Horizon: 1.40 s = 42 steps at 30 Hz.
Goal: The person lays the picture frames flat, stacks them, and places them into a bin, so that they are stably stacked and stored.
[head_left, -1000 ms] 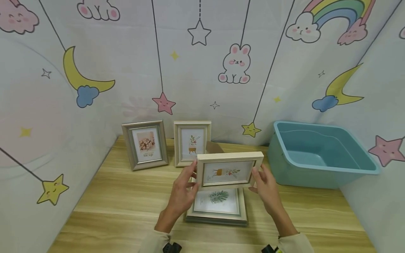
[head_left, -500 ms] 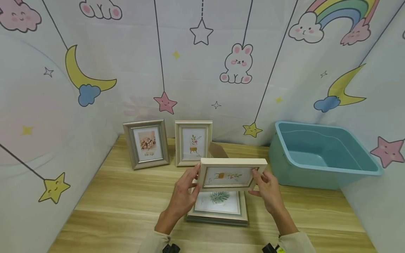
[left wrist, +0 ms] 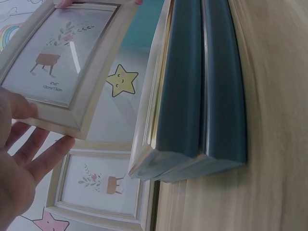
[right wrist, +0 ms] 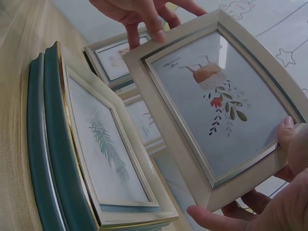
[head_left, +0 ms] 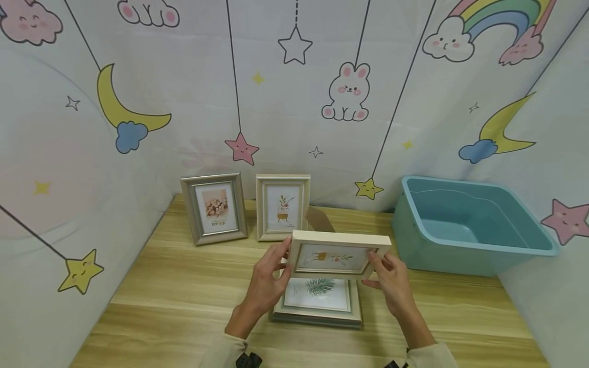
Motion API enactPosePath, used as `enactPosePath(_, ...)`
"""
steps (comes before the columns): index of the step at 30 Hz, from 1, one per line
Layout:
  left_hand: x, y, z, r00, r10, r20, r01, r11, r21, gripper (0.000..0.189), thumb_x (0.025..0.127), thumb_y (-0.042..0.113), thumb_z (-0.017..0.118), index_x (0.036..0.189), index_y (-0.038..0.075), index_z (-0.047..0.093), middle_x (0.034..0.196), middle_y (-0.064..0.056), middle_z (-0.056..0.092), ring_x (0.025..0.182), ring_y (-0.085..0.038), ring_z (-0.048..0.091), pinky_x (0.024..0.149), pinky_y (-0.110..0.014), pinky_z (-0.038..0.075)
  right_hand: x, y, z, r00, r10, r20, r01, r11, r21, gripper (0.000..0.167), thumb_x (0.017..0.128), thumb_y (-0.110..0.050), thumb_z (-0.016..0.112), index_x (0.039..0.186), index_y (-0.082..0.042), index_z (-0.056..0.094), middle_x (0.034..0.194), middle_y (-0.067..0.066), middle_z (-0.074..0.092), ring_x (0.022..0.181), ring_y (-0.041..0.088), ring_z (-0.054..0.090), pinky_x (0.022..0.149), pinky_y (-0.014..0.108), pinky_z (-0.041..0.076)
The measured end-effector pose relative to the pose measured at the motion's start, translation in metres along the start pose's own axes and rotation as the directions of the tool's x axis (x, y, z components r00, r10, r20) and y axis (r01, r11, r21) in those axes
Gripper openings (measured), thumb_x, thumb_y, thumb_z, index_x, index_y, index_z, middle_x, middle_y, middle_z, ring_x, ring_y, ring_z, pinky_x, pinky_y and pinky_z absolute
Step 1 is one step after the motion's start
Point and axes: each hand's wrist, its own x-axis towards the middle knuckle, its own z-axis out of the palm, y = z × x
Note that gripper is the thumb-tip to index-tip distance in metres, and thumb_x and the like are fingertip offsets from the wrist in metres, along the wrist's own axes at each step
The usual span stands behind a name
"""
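Observation:
A cream picture frame [head_left: 338,257] with a potted-plant print is held up sideways between both hands, above a stack. The left hand [head_left: 266,276] grips its left end, thumb in front and fingers behind, as the left wrist view also shows. At the opposite end the right hand [head_left: 391,278] pinches it, thumb on the front. Below lies a stack of picture frames [head_left: 317,309], the top one holding a green leaf print [right wrist: 107,144]. Teal edges of the stacked frames [left wrist: 180,82] show in the left wrist view.
Standing at the back left are a silver picture frame [head_left: 216,208] with a flower photo and a cream picture frame [head_left: 282,207] with a plant print. A teal plastic tub [head_left: 460,255] stands at the right. Patterned fabric [head_left: 294,102] rises behind the wooden table [head_left: 184,306].
The held picture frame has come slightly lower and its top edge has tipped toward the camera. Both hands keep their hold, and the head view has shifted a little.

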Motion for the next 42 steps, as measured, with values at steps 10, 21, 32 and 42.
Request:
enactPosePath(10, 0.012, 0.001, 0.0, 0.966, -0.249, 0.069, 0.258, 0.93, -0.263, 0.073, 0.08, -0.008, 0.076, 0.146, 0.001, 0.047, 0.129, -0.024, 0.063, 0.116, -0.031, 0.063, 0.085, -0.044, 0.06, -0.012, 0.013, 0.003, 0.993, -0.102, -0.059, 0.102, 0.995, -0.001, 0.043, 0.1, -0.014, 0.06, 0.068, -0.005, 0.033, 0.081, 0.001, 0.045, 0.097, 0.006, 0.062, 0.077, 0.046, 0.062)
enactPosePath(21, 0.04, -0.008, -0.019, 0.874, -0.021, 0.485, 0.388, 0.631, -0.672, 0.134, 0.076, 0.04, 0.086, 0.158, 0.028, -0.018, 0.169, -0.012, -0.011, 0.151, -0.049, -0.001, 0.112, -0.076, 0.018, -0.028, 0.032, 0.018, 0.947, -0.302, -0.111, 0.313, 0.945, 0.093, 0.013, 0.097, 0.003, 0.057, 0.1, 0.015, 0.061, 0.094, -0.003, 0.071, 0.09, 0.014, 0.072, 0.075, 0.038, 0.063)
enactPosePath(32, 0.055, 0.01, -0.032, 0.799, 0.142, 0.584, 0.335, 0.7, -0.63, 0.138, 0.074, 0.047, 0.085, 0.158, 0.016, -0.021, 0.169, -0.003, -0.016, 0.154, -0.04, 0.001, 0.117, -0.068, 0.019, -0.03, 0.05, 0.017, 0.756, -0.653, -0.044, 0.643, 0.729, 0.235, 0.023, 0.096, 0.008, 0.053, 0.111, 0.026, 0.054, 0.113, 0.009, 0.072, 0.106, 0.012, 0.069, 0.087, 0.026, 0.059)
enactPosePath(42, 0.053, 0.031, -0.036, 0.808, 0.07, 0.585, 0.298, 0.807, -0.509, 0.136, 0.068, 0.012, 0.093, 0.161, 0.014, -0.005, 0.17, -0.004, -0.004, 0.156, -0.02, 0.011, 0.121, -0.055, 0.027, -0.024, 0.054, 0.007, 0.556, -0.828, -0.069, 0.817, 0.53, 0.226, 0.028, 0.09, 0.021, 0.053, 0.118, 0.025, 0.053, 0.123, 0.022, 0.068, 0.124, 0.026, 0.061, 0.106, 0.028, 0.048)
